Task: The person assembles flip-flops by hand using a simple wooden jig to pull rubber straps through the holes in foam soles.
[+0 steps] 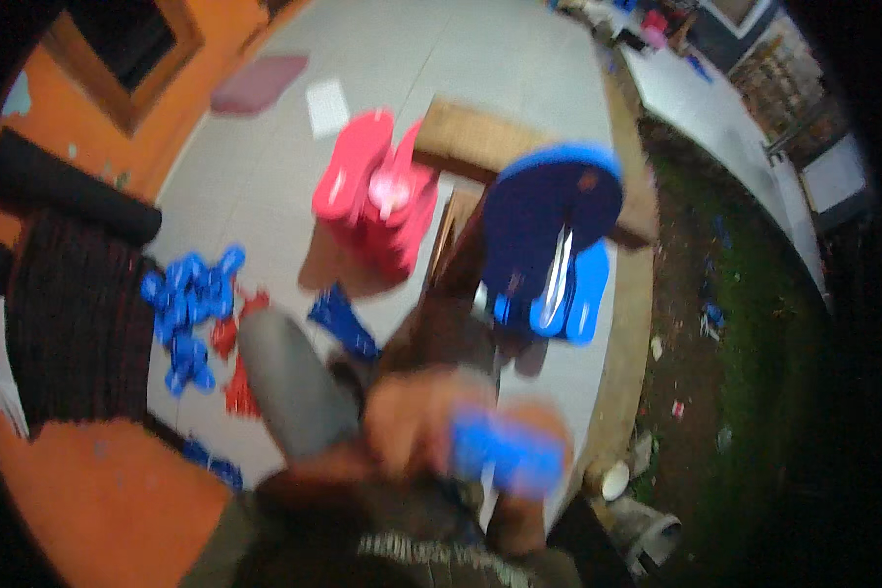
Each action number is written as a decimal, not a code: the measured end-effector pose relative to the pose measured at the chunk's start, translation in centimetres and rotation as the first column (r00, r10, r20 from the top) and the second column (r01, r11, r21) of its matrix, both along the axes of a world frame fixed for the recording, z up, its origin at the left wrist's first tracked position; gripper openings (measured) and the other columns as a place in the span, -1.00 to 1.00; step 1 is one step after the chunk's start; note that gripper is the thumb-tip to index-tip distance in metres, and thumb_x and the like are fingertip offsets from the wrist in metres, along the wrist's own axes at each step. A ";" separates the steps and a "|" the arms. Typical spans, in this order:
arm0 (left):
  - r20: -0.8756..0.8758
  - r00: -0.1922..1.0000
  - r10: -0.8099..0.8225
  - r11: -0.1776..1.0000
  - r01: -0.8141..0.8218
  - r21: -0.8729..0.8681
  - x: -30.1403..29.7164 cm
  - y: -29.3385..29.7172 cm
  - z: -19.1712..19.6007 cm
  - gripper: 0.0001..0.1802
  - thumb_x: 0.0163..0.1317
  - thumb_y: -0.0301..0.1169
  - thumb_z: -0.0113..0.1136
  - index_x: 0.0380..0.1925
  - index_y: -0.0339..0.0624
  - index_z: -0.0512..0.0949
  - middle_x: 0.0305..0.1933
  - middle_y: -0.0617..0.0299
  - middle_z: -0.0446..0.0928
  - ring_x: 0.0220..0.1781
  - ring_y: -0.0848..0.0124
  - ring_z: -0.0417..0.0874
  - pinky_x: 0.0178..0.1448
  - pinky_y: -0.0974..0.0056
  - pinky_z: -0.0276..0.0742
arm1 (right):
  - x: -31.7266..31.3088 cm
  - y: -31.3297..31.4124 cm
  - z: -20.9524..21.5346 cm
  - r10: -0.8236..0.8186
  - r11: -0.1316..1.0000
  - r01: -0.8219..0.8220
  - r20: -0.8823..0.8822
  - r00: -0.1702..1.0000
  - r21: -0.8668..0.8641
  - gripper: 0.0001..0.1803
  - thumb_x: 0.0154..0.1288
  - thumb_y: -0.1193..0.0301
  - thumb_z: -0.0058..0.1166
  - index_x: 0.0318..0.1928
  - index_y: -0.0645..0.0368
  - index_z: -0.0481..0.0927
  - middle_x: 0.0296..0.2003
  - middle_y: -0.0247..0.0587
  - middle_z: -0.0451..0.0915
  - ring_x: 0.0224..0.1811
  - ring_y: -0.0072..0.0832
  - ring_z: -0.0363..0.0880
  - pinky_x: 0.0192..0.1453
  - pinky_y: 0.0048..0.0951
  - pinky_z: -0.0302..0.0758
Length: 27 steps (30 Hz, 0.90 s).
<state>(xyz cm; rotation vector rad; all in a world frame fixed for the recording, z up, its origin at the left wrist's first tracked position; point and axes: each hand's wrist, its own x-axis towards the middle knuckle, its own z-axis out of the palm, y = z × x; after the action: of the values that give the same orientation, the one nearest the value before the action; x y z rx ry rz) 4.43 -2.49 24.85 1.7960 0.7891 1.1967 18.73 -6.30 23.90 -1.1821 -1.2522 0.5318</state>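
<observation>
Motion smears both hands low in the middle. My right hand (544, 421) is closed around a blurred blue rubber piece (505, 453), probably a sandal strap. Beside it, my left hand (412, 416) is close to the piece's left end; its fingers are too smeared to read. Ahead of the hands, a flip-flop sole (534, 211) with a dark face and blue rim sits tilted at the top of a dark upright support. A shiny, slim pointed metal thing (560, 269) shows against its lower part. More blue soles (586, 294) stand behind and below it.
Stacked pink soles (358, 181) stand near a wooden beam (461, 137). Blue straps (191, 294) and red straps (240, 382) lie at left on the tiled floor, with dark blue strips (343, 318). A black roll (73, 186) tops dark stacked sheets (78, 314). Soil borders the right.
</observation>
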 end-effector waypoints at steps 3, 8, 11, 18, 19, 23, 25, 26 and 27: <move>-0.054 0.977 -0.207 0.978 0.207 0.001 -0.5 0.8 -1.1 -0.64 -0.06 -0.55 0.19 -0.17 -0.27 0.45 -0.20 0.04 0.53 -0.21 0.20 0.60 -0.12 0.23 0.49 | 0.4 -1.3 -0.1 0.077 0.993 -0.081 -0.052 0.996 -0.080 -0.74 0.03 0.33 0.15 -0.29 0.24 0.59 -0.33 -0.11 0.58 -0.25 -0.34 0.55 -0.10 -0.39 0.43; -0.124 0.984 -0.125 0.986 0.110 -0.122 -0.3 0.8 0.2 -0.65 -0.10 -0.52 0.27 -0.22 -0.28 0.49 -0.29 0.07 0.56 -0.25 0.25 0.63 -0.19 0.29 0.51 | 0.9 -2.3 0.2 0.005 0.930 -0.137 -0.362 0.932 -0.340 -0.71 -0.14 0.58 0.27 -0.29 0.23 0.59 -0.28 -0.18 0.53 -0.24 -0.42 0.50 -0.14 -0.46 0.44; -0.094 0.993 0.078 0.993 -0.069 0.096 0.1 -3.9 -4.4 -0.67 -0.02 -0.42 0.27 -0.22 -0.27 0.50 -0.28 0.08 0.58 -0.23 0.29 0.63 -0.13 0.32 0.50 | 0.4 -4.7 -3.0 0.130 0.982 -0.159 -0.244 0.961 -0.105 -0.70 -0.12 0.59 0.26 -0.26 0.24 0.58 -0.24 -0.14 0.53 -0.22 -0.40 0.50 -0.13 -0.45 0.44; 0.124 0.966 -0.227 0.810 0.258 -0.526 -4.8 1.7 -7.9 -0.49 -0.04 -0.17 0.32 -0.17 -0.31 0.48 -0.24 0.20 0.52 -0.12 0.46 0.48 -0.03 0.35 0.41 | -0.3 -2.7 -5.8 0.025 0.994 0.078 -0.839 0.543 0.080 -0.58 0.32 0.28 -0.13 0.09 0.26 0.27 -0.01 -0.08 0.43 0.01 -0.30 0.44 0.12 -0.16 0.36; 0.135 0.972 -0.191 0.764 0.234 -0.601 -5.3 1.1 -8.3 -0.47 -0.05 -0.15 0.32 -0.16 -0.31 0.48 -0.25 0.20 0.52 -0.15 0.47 0.48 -0.06 0.36 0.41 | -1.0 -2.4 -5.8 0.004 0.997 0.062 -0.864 0.503 0.040 -0.59 0.32 0.27 -0.15 0.08 0.26 0.28 -0.01 -0.11 0.44 0.01 -0.32 0.44 0.12 -0.19 0.37; 0.049 0.999 0.010 0.704 0.028 -0.710 -8.3 -0.6 -8.6 -0.42 -0.07 -0.11 0.33 -0.15 -0.32 0.47 -0.30 0.21 0.52 -0.28 0.49 0.49 -0.17 0.38 0.44 | -3.5 0.1 -6.7 -0.089 0.993 -0.037 -0.900 0.426 -0.116 -0.60 0.30 0.19 -0.12 0.02 0.19 0.34 -0.09 -0.20 0.46 -0.05 -0.36 0.45 0.08 -0.26 0.38; -0.122 0.976 0.181 0.753 -0.217 -0.621 -11.2 -0.3 -7.7 -0.44 -0.05 -0.13 0.32 -0.15 -0.32 0.47 -0.31 0.21 0.53 -0.33 0.49 0.50 -0.21 0.36 0.45 | -5.0 1.7 -10.8 -0.045 0.990 -0.099 -0.904 0.426 -0.096 -0.60 0.26 0.21 -0.05 0.00 0.19 0.35 -0.12 -0.19 0.45 -0.06 -0.34 0.43 0.01 -0.23 0.42; -0.245 0.921 0.302 0.759 -0.388 -0.523 -13.5 0.4 -6.7 -0.46 -0.03 -0.14 0.31 -0.15 -0.33 0.47 -0.31 0.21 0.53 -0.34 0.48 0.51 -0.22 0.35 0.46 | -6.0 2.4 -14.7 -0.034 0.981 -0.159 -0.900 0.435 -0.114 -0.60 0.23 0.23 -0.02 0.00 0.19 0.35 -0.13 -0.17 0.44 -0.06 -0.33 0.42 -0.04 -0.21 0.43; -0.276 0.892 0.359 0.764 -0.451 -0.462 -15.3 1.2 -5.9 -0.48 -0.03 -0.18 0.31 -0.14 -0.32 0.47 -0.30 0.17 0.54 -0.33 0.43 0.53 -0.22 0.33 0.46 | -7.2 2.6 -17.7 -0.148 0.965 0.029 -0.456 0.877 -0.259 -0.65 0.22 0.26 -0.04 -0.05 0.18 0.41 -0.14 -0.14 0.46 -0.08 -0.29 0.42 -0.02 -0.20 0.42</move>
<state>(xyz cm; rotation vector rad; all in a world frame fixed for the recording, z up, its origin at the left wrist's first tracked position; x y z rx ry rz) -10.88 -1.33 18.96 1.3153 1.5109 0.9632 11.51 -3.68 6.21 -1.2126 -0.7200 0.8676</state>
